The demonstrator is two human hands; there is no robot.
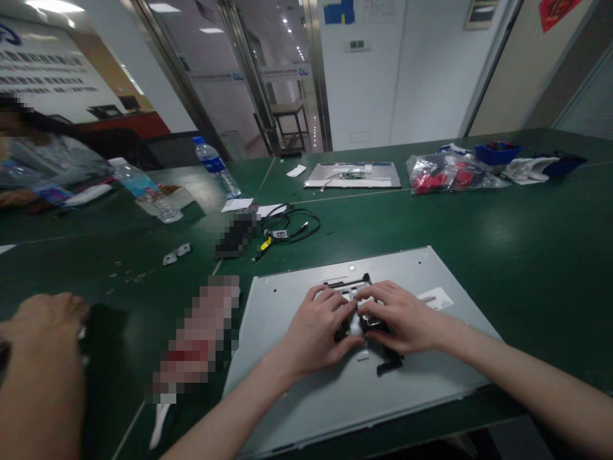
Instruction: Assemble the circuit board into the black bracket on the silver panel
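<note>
A large grey metal panel (pixel 306 390), the back of a flat screen, lies on the green table (pixel 527 255) in front of me. Near its middle sits a small black bracket part (pixel 387 363) with a metal piece. My left hand (pixel 318 329) and my right hand (pixel 400 316) rest side by side on that spot, fingers curled and pressed onto the small part between them. What exactly the fingers grip is hidden under them.
Another person's hand (pixel 41 358) is at the left edge on a dark object. Two water bottles (pixel 148 191), a black cable (pixel 287 227), a second panel (pixel 354 174), a plastic bag of red parts (pixel 450 172) and a blue tray (pixel 498 152) lie farther back.
</note>
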